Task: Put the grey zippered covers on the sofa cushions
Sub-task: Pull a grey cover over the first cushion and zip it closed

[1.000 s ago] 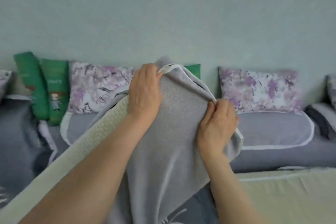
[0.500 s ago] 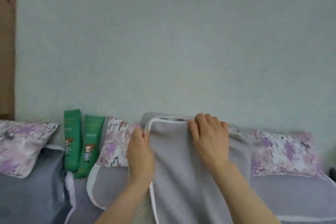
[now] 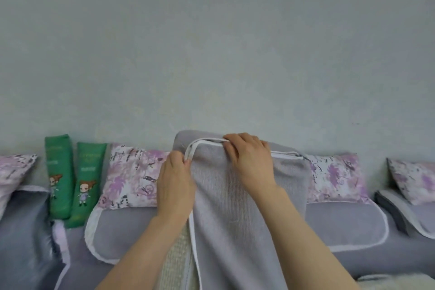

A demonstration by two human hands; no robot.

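Our left hand (image 3: 175, 186) has dropped from the crest to the ten o'clock corner of the grey cover (image 3: 235, 231), fingers curled tight on its white piping (image 3: 193, 148); the cover, at six o'clock in view, now stands upright over the cream cushion (image 3: 176, 259), bare at seven o'clock; our right hand (image 3: 249, 162) has climbed to twelve o'clock, fingers hooked over the top edge; we judge the corner nearly seated.

No text can be read anywhere. The two green cushions (image 3: 58, 172), well to the left of the left hand (image 3: 175, 186), each carry pale lettering on their upper half, but it is too blurred to make out.
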